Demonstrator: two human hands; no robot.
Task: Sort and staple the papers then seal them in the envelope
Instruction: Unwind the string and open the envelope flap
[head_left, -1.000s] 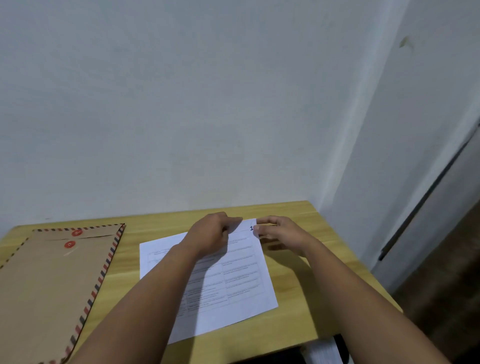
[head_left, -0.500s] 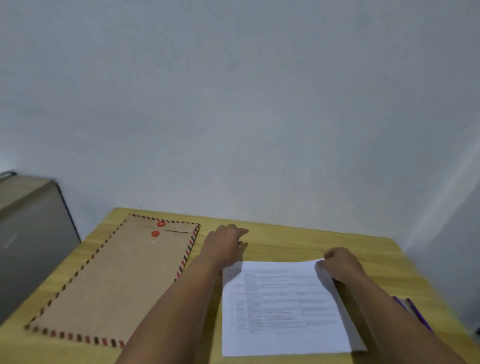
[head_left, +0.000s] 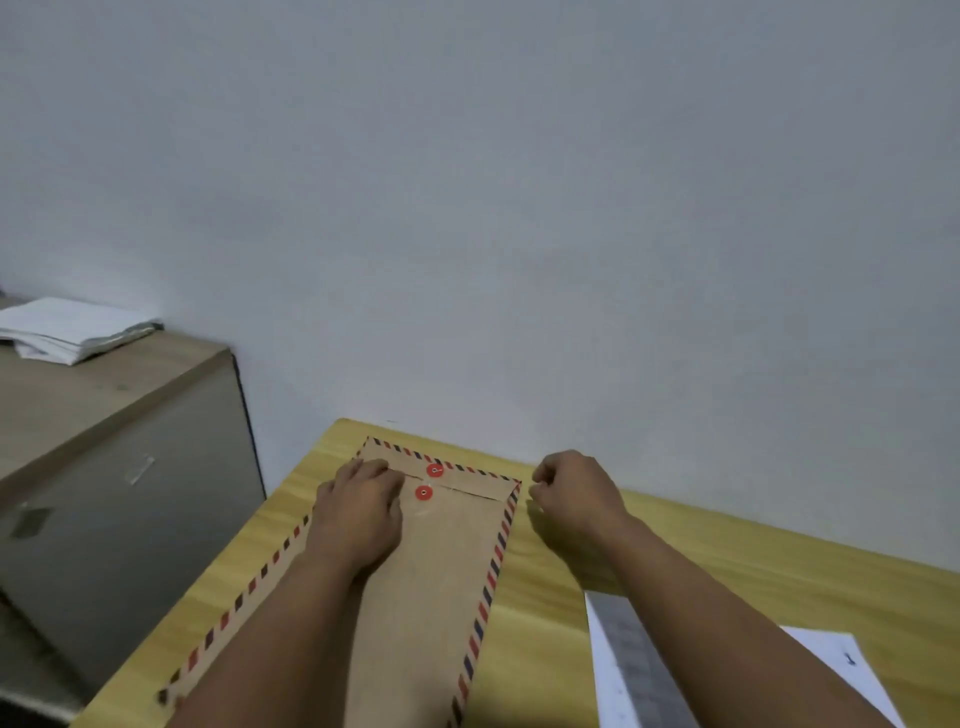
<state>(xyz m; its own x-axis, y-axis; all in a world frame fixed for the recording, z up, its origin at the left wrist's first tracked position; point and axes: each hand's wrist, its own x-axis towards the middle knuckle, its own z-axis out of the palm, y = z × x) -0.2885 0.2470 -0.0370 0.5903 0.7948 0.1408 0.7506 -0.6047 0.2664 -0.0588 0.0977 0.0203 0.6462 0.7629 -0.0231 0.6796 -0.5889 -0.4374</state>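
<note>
A brown envelope (head_left: 431, 582) with a red-and-blue striped border lies lengthwise on the wooden table (head_left: 727, 566). Two red string-tie discs (head_left: 429, 482) sit near its far end, where the flap lies closed. My left hand (head_left: 358, 512) rests flat on the envelope just left of the discs, fingers at the flap. My right hand (head_left: 574, 493) hovers beside the envelope's far right corner, fingers curled and pinched with nothing seen in them. The white printed papers (head_left: 639, 670) lie at the lower right, partly under my right forearm.
A grey cabinet (head_left: 119, 467) stands left of the table with a stack of white sheets (head_left: 72, 327) on top. A plain wall rises directly behind the table's far edge.
My view has swung left from the papers to the envelope. Both hands left the papers; the left one now lies on the envelope and the right one is beside its corner.
</note>
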